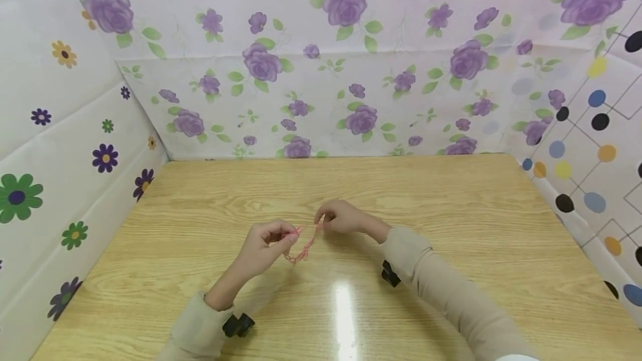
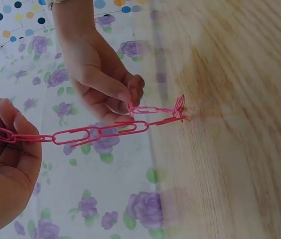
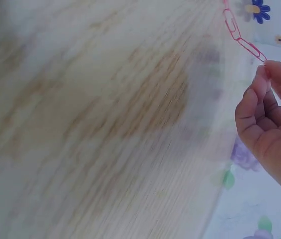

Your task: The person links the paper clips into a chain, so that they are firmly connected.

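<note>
A chain of linked pink paper clips (image 2: 75,135) hangs in a sagging loop between the two hands, just over the table. My left hand (image 1: 267,245) pinches one end between thumb and fingers; part of the chain is hidden behind those fingers. The other end is pinched by my right hand (image 1: 343,217), thumb against index finger, as the right wrist view shows with the paper clips (image 3: 250,47) trailing from the fingertips. In the left wrist view the lowest links come close to the tabletop; whether they touch it I cannot tell.
The wood-grained table (image 1: 241,194) spreads around both hands. A cloth with purple flowers (image 1: 361,118) stands behind it, with patterned sheets along the left and right sides. Black devices (image 1: 238,325) are worn at both wrists.
</note>
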`<act>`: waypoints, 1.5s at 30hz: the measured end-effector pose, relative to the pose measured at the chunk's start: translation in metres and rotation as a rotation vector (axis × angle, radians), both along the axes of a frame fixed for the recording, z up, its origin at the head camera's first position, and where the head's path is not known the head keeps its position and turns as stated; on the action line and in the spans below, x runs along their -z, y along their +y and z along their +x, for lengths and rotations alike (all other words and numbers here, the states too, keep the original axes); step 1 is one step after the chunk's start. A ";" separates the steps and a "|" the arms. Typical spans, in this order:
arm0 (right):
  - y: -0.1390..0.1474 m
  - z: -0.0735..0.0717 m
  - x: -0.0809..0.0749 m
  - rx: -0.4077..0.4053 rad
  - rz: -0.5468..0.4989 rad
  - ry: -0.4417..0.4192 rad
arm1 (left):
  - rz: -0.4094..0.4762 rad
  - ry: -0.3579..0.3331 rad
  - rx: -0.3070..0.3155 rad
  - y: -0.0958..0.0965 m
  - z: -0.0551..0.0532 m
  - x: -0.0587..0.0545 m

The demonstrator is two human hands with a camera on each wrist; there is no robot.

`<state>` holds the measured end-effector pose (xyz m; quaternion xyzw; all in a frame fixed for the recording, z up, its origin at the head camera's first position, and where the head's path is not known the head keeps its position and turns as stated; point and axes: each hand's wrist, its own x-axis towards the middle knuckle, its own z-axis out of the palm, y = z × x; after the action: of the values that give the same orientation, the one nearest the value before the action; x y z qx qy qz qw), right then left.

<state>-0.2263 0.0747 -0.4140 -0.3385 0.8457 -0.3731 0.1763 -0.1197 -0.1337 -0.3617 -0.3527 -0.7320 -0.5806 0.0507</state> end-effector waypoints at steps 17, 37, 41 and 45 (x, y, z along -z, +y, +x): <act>0.033 0.021 -0.026 -0.059 -0.218 -0.132 | -0.017 -0.008 -0.038 0.004 -0.003 -0.006; 0.074 0.044 -0.046 -0.014 -0.305 -0.066 | -0.016 -0.026 0.015 0.015 -0.011 -0.010; 0.077 0.048 -0.051 0.047 -0.335 -0.041 | -0.025 -0.033 0.023 0.016 -0.012 -0.011; 0.079 0.050 -0.052 0.075 -0.370 -0.037 | -0.016 -0.045 0.032 0.018 -0.013 -0.012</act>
<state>-0.1760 0.1539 -0.3622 -0.3264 0.7713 -0.5346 0.1125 -0.1328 -0.1155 -0.3501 -0.3515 -0.7319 -0.5833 0.0222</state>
